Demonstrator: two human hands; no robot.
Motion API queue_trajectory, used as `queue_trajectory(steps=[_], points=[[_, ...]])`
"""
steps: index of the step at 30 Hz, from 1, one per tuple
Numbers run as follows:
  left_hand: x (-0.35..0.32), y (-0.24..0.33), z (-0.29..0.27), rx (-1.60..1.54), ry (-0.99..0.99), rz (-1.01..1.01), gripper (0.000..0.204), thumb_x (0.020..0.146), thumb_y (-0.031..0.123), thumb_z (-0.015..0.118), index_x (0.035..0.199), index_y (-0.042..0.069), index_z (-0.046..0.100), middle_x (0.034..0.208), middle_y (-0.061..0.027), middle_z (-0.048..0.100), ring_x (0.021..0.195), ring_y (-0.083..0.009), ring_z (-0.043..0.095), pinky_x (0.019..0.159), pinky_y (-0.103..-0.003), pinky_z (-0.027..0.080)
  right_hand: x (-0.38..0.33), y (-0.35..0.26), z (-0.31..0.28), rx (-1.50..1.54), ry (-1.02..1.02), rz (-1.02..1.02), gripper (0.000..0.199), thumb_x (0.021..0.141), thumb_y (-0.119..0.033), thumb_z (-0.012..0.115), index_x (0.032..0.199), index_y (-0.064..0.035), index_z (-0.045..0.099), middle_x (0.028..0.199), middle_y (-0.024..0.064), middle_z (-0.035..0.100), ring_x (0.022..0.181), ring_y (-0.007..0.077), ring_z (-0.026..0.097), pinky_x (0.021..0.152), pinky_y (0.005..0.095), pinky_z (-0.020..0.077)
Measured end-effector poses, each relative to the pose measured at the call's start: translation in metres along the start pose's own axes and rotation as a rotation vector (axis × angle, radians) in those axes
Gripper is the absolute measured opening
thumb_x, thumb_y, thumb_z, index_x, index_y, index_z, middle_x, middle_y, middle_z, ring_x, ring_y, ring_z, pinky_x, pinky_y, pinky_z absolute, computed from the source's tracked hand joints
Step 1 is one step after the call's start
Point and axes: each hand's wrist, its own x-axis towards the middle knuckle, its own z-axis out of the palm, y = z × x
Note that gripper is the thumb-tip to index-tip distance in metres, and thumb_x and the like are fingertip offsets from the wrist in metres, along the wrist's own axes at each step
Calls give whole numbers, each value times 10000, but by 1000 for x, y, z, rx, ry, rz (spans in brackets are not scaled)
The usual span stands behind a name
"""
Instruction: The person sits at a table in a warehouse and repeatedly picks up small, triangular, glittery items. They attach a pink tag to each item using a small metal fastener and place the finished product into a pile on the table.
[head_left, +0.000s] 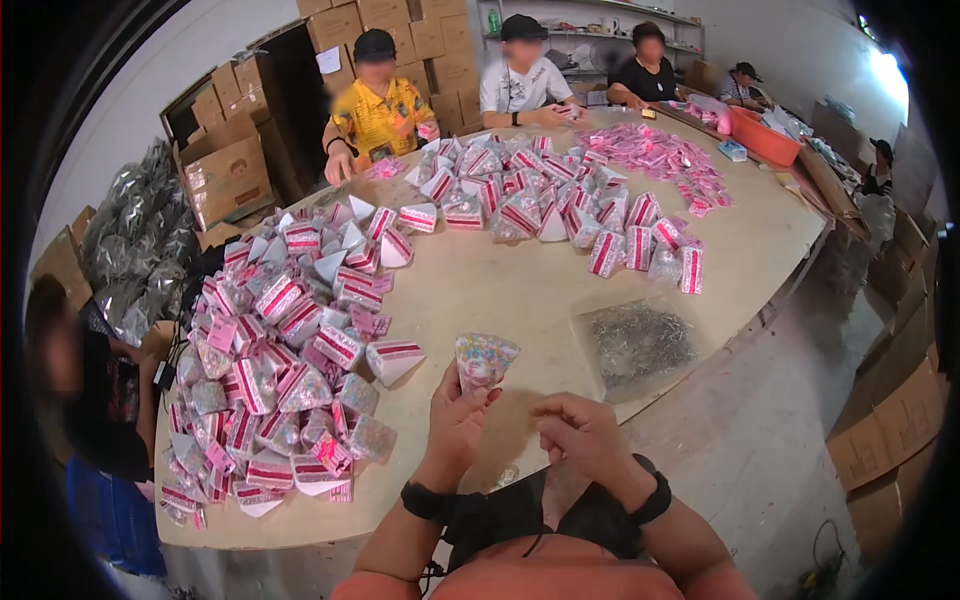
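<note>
My left hand [459, 418] is closed round a wedge-shaped piece like a cake slice [485, 358], held up with its top of many-coloured sprinkles showing. To its right, my right hand [580, 428] has its fingers curled in, apart from the slice; whatever it may pinch is too small to make out. Left of my hands, a big heap of wrapped cake slices [300, 330] with pink and white striped sides covers the table. Nearest on the right lies a shallow clear tray or sheet [590, 375] bearing a pile of thin silvery strips [640, 338].
A second heap of slices [520, 190] spreads across the far side of the pale table [470, 285]. Beyond it are loose pink cards [665, 160] and an orange basin [765, 138]. Several people sit around the table. Cardboard boxes [225, 170] and bulging clear bags [135, 240] stand at the left.
</note>
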Motion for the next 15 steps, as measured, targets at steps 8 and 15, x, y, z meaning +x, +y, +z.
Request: queue_trajectory(steps=[8,15], points=[[-29,27,32,185,99,149,688,739,74,599,1358,-25,315,1218,-90,495,1122,-166,495,972,-313,386,0,-40,22,-458,65,-411,185,859,-68,578,1027,-3,617,717,66,617,567,92,575,527,239,473],[-33,20,31,216,139,234,735,727,52,641,1366,-13,283,1263,-103,446,1140,-178,477,981,-319,384,0,-57,32,-640,62,-526,183,831,-80,604,997,-5,618,768,135,621,636,226,621,585,301,488]])
